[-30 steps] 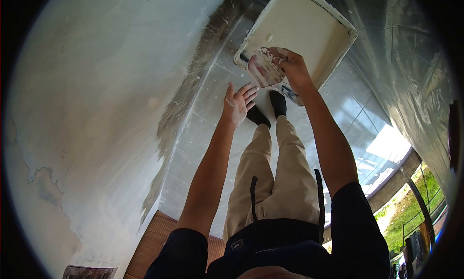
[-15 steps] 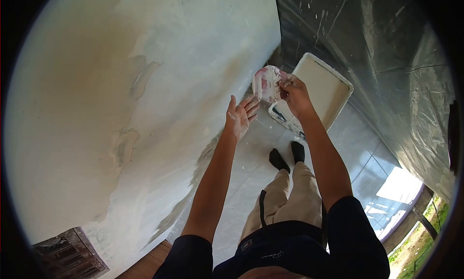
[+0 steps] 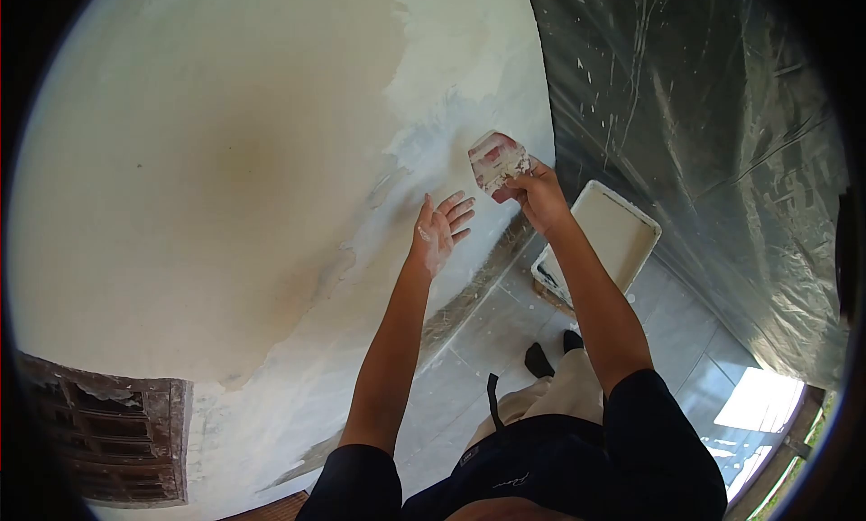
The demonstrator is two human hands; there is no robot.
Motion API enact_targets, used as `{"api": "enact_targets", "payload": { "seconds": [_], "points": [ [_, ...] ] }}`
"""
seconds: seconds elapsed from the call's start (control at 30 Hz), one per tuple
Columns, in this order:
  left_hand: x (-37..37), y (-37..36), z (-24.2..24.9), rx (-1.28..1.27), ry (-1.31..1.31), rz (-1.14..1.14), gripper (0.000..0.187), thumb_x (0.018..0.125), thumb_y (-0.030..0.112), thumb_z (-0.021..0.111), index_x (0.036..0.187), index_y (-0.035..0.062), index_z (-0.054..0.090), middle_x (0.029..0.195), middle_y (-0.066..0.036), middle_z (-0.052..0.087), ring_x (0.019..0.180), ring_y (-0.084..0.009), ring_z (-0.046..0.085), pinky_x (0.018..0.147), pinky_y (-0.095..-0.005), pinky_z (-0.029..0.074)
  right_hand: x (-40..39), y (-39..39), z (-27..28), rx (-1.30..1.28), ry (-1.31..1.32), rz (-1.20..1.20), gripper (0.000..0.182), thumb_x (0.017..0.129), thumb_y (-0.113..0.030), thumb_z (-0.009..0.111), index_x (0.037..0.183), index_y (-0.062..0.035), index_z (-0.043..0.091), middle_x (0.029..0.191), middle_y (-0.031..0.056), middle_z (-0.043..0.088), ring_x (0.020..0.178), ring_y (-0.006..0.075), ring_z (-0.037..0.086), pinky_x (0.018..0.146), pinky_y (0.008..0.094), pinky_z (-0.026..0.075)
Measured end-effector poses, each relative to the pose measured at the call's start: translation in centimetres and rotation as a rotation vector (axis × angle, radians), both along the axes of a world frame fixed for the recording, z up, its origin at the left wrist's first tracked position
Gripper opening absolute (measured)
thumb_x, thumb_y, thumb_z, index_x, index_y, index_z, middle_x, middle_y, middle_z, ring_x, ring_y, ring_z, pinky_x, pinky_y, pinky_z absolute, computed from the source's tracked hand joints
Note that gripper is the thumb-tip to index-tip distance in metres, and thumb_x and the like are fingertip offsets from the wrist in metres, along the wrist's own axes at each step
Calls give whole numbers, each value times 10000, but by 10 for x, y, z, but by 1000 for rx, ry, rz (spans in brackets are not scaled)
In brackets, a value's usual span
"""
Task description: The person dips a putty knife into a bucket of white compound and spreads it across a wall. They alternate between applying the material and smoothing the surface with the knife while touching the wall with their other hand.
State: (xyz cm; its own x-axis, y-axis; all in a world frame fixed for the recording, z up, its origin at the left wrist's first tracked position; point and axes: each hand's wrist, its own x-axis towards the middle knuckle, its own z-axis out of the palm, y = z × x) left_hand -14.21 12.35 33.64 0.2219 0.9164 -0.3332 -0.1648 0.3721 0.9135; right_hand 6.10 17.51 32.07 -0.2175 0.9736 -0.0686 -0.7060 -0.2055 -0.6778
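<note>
Putty knife (image 3: 495,163): it sat in my right hand (image 3: 538,199), blade up and smeared with white filler over a reddish face, its edge close to the wall (image 3: 225,160) just above and left of my grip.
Right grip: it was closed around the knife's handle, fingers wrapped tight; the handle itself was hidden inside my fist.
Left hand (image 3: 437,230): it was open and empty, fingers spread, palm toward the plaster just below and left of the blade; whether it touched the surface I could not tell.
Wall patch: the grey-white filled area lay beside the blade, with bare cream plaster farther left of my grip.
Tray (image 3: 606,241): the white tray lay on the tiled floor (image 3: 505,322) below and right of my grip, well apart from the blade.
Plastic sheet (image 3: 704,133): it hung to the right of my grip, flecked with white.
Risk: I judged that filler could slide off the tilted blade onto the floor or my arm if I held it too flat.
Risk: a steep blade angle could gouge the soft patch.
Risk: my left fingers were near enough to smear wet filler.
</note>
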Motion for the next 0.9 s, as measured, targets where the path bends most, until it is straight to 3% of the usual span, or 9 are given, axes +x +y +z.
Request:
{"api": "enact_targets", "payload": {
  "seconds": [0.27, 0.33, 0.37, 0.43, 0.47, 0.53, 0.83, 0.9],
  "points": [
    [-6, 1, 68, 143, 283, 26, 779, 954, 638, 234, 1456, 48, 321, 1459, -167, 405, 1366, -318, 338, 1119, -474, 208, -26, 25, 52, 403, -342, -218, 125, 776, 12, 590, 899, 3, 603, 775, 60, 627, 667, 173, 581, 659, 294, 457],
    [-5, -4, 98, 314, 522, 35, 629, 996, 495, 352, 1426, 35, 366, 1413, -157, 459, 1321, -297, 408, 1097, -440, 262, -29, 27, 71, 651, -818, -380, 121, 744, 36, 606, 846, 2, 552, 721, 97, 552, 664, 227, 548, 644, 341, 445],
    [-8, -5, 104, 317, 531, 40, 629, 996, 495, 352, 1426, 35, 366, 1413, -157, 459, 1321, -297, 408, 1097, -440, 262, -34, 26, 77, 655, -807, -379, 121, 744, 36, 606, 846, 2, 552, 721, 97, 552, 664, 227, 548, 644, 341, 445],
    [-12, -1, 117, 493, 517, 42, 509, 1002, 323, 462, 1399, 13, 397, 1349, -145, 514, 1271, -262, 457, 1077, -392, 303, -43, 28, 88, 960, -881, -654, 188, 691, 57, 628, 845, 6, 534, 751, 153, 507, 740, 305, 525, 632, 390, 448],
    [-14, 1, 123, 502, 523, 46, 509, 1002, 323, 462, 1399, 13, 397, 1349, -145, 514, 1271, -262, 457, 1077, -392, 303, -46, 26, 91, 970, -935, -643, 247, 661, 53, 648, 881, -7, 554, 847, 154, 551, 843, 342, 521, 651, 423, 475],
    [-13, 0, 138, 603, 547, 55, 430, 988, 190, 505, 1366, -3, 438, 1277, -134, 561, 1224, -225, 486, 1056, -357, 331, -57, 33, 84, 1028, -970, -695, 259, 663, 50, 654, 895, -13, 560, 862, 149, 553, 848, 337, 526, 662, 425, 489],
    [0, -18, 180, 703, 645, 160, 324, 982, 133, 507, 1270, -13, 537, 1151, -129, 631, 1111, -199, 546, 996, -328, 383, -105, 52, 66, 1207, -1113, -752, 320, 618, 54, 677, 903, -25, 554, 939, 145, 536, 894, 313, 531, 688, 363, 525],
    [2, -21, 185, 713, 678, 190, 316, 981, 130, 507, 1262, -9, 545, 1133, -125, 639, 1096, -195, 552, 985, -326, 389, -111, 55, 68, 1208, -1243, -742, 331, 617, 46, 680, 906, -23, 533, 973, 148, 525, 925, 304, 523, 724, 340, 523]
  ]
}}
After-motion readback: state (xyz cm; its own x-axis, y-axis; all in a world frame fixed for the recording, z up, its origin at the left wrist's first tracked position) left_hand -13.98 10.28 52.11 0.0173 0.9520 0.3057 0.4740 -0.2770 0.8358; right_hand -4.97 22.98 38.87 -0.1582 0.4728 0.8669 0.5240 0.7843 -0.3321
